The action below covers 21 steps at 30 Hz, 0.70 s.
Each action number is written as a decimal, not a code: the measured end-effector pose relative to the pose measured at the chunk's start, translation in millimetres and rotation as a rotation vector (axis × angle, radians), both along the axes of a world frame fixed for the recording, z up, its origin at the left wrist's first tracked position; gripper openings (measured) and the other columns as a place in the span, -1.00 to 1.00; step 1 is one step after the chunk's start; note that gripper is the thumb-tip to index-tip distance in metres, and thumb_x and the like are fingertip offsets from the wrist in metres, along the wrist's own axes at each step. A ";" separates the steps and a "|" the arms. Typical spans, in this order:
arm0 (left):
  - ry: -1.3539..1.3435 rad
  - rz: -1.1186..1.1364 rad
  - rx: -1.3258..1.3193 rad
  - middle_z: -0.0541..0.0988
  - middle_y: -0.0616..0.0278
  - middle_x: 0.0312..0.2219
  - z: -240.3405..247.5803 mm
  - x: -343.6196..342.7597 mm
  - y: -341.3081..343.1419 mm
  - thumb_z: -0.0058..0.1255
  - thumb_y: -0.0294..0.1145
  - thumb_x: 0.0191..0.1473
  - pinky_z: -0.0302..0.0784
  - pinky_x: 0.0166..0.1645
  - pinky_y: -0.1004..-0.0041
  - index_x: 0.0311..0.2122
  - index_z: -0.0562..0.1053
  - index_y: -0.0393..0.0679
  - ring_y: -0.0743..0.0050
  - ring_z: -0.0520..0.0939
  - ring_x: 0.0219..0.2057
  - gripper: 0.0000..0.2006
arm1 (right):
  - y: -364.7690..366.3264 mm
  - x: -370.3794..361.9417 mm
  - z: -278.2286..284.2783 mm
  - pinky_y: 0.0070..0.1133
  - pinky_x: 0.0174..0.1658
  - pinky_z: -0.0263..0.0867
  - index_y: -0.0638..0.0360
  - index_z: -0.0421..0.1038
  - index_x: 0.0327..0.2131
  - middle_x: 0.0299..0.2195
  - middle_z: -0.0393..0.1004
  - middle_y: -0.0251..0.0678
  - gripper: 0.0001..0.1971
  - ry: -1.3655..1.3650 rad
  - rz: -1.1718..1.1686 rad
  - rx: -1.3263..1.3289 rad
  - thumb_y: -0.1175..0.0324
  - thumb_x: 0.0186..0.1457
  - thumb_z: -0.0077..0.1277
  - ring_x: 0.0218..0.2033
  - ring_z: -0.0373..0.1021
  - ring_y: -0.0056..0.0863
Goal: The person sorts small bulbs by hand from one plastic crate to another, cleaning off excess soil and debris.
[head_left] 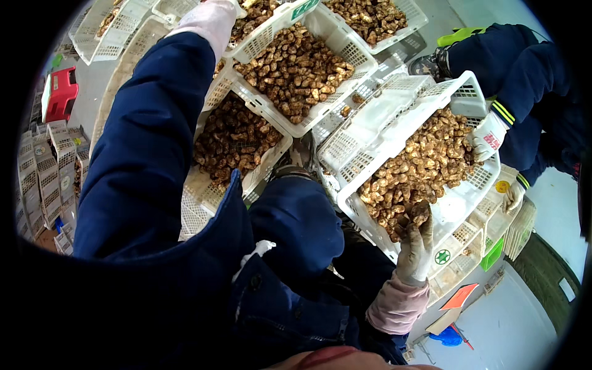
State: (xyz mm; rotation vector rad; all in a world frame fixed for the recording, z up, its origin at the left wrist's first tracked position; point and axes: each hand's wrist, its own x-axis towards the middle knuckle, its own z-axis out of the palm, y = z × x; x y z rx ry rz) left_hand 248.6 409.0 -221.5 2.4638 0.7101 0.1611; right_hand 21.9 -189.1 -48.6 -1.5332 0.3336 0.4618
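Note:
My right hand (414,254), in a pale glove with a pink cuff, pinches a dark brown knobbly tuber (420,213) at its fingertips. It is at the near edge of a white plastic crate (453,225) that holds many small brown tubers (425,157). My left arm stretches far forward to the upper left. My left hand (236,7), also gloved, is mostly cut off by the top edge, beside a crate of tubers (256,17); its fingers do not show clearly.
A co-worker's gloved hand (487,137) touches the tubers at the same crate's right side; the other hand (513,197) is lower. More tuber-filled crates (296,131) stand ahead of my knee. Stacked crates (46,166) and a red stool-like object (61,94) are at left.

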 end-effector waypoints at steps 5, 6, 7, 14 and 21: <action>-0.136 0.010 -0.449 0.53 0.18 -0.10 16.5 -23.5 -3.0 0.11 -0.22 0.09 0.48 -0.04 0.36 0.00 0.45 -0.06 0.26 0.56 -0.07 -0.63 | 8.4 -0.9 12.7 -0.49 0.01 0.35 0.26 -0.02 0.27 0.07 0.32 -0.15 -0.46 -0.015 0.013 0.020 0.45 0.25 -0.19 0.00 0.37 -0.39; -0.161 0.019 -0.611 0.53 0.19 -0.10 23.7 -33.3 -4.8 0.12 -0.22 0.08 0.48 -0.05 0.36 -0.01 0.45 -0.06 0.26 0.56 -0.08 -0.64 | 11.6 -1.2 14.9 -0.49 0.01 0.35 0.25 -0.02 0.27 0.07 0.33 -0.15 -0.46 -0.029 0.022 0.030 0.45 0.25 -0.19 0.00 0.37 -0.39; -0.185 0.011 -0.814 0.53 0.19 -0.11 27.0 -44.5 -6.7 0.12 -0.23 0.08 0.48 -0.05 0.36 -0.01 0.45 -0.06 0.26 0.56 -0.08 -0.64 | 14.9 -1.6 17.5 -0.50 0.00 0.35 0.24 -0.02 0.27 0.06 0.33 -0.16 -0.47 -0.043 0.032 0.040 0.45 0.25 -0.20 -0.01 0.37 -0.39; -0.351 -0.438 -1.545 0.40 0.08 0.08 128.1 -182.5 -77.0 0.11 -0.30 0.08 0.45 -0.01 0.37 0.16 0.24 -0.22 0.15 0.46 0.06 -0.44 | 54.8 -1.4 46.7 -0.57 -0.05 0.34 0.21 -0.05 0.28 0.04 0.34 -0.15 -0.41 -0.073 0.097 0.189 0.42 0.22 -0.12 -0.18 0.39 -0.46; -0.375 -0.506 -1.534 0.39 0.07 0.09 177.0 -287.0 -127.4 0.18 -0.35 0.03 0.47 0.03 0.37 0.16 0.25 -0.27 0.23 0.45 0.10 -0.40 | 61.2 -0.4 31.4 -0.44 0.06 0.32 0.23 -0.06 0.28 0.10 0.29 -0.15 -0.37 -0.174 0.127 0.231 0.42 0.17 -0.09 -0.01 0.34 -0.34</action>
